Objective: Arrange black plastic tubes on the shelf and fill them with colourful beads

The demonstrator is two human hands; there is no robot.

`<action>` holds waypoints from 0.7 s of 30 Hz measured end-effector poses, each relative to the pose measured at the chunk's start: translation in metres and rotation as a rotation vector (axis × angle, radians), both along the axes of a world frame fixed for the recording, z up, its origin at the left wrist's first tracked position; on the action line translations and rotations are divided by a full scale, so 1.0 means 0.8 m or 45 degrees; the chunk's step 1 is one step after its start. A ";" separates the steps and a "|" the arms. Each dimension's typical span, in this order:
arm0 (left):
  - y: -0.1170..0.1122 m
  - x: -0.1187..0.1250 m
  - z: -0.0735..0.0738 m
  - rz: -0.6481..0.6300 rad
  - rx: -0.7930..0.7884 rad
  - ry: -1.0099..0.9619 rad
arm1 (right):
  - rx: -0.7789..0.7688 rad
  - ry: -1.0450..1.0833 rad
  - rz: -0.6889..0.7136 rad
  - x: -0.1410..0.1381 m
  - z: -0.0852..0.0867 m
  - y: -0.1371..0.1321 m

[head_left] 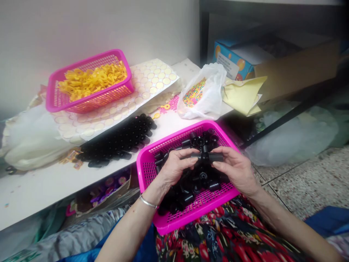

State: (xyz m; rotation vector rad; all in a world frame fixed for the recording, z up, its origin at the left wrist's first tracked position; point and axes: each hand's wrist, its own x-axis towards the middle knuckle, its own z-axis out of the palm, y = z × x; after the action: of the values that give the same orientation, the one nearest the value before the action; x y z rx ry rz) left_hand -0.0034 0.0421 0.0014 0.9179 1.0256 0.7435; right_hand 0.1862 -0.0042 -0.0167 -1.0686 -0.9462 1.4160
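Note:
Over a pink mesh basket on my lap, both hands are raised close together. My left hand is closed, thumb and fingers pinching a short black plastic tube. Opposite it, my right hand pinches another black plastic tube by its outer end. The two tubes lie almost end to end, level; whether they touch or are joined I cannot tell. Beneath my hands, the basket holds many loose black tube pieces, some showing round open ends.
On the white bench, black tubes lie in rows beside a sticker sheet. A pink basket of yellow plastic pieces sits behind. A plastic bag of colourful beads and yellow paper are farther right.

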 end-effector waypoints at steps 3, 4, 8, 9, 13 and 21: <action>0.000 0.002 -0.001 0.021 0.011 -0.006 | -0.013 -0.007 -0.020 0.000 0.000 -0.002; 0.000 0.003 -0.002 0.025 0.019 0.001 | -0.017 -0.004 -0.030 0.000 0.000 -0.003; -0.001 0.003 -0.004 0.011 0.033 0.022 | -0.009 -0.022 -0.075 -0.004 0.000 -0.005; -0.002 0.004 -0.005 0.005 0.037 0.022 | -0.008 -0.033 -0.078 -0.005 0.000 -0.005; -0.007 0.011 -0.001 0.026 0.067 0.088 | 0.002 -0.109 -0.077 -0.012 -0.005 -0.007; -0.029 0.019 0.005 -0.123 0.222 0.155 | 0.231 -0.401 -0.103 -0.025 -0.023 -0.004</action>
State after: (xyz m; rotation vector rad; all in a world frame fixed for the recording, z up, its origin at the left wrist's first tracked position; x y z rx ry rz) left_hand 0.0120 0.0188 0.0056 1.1668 1.0264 0.7104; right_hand 0.1660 -0.0076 -0.0352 -1.1985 -1.2177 1.0911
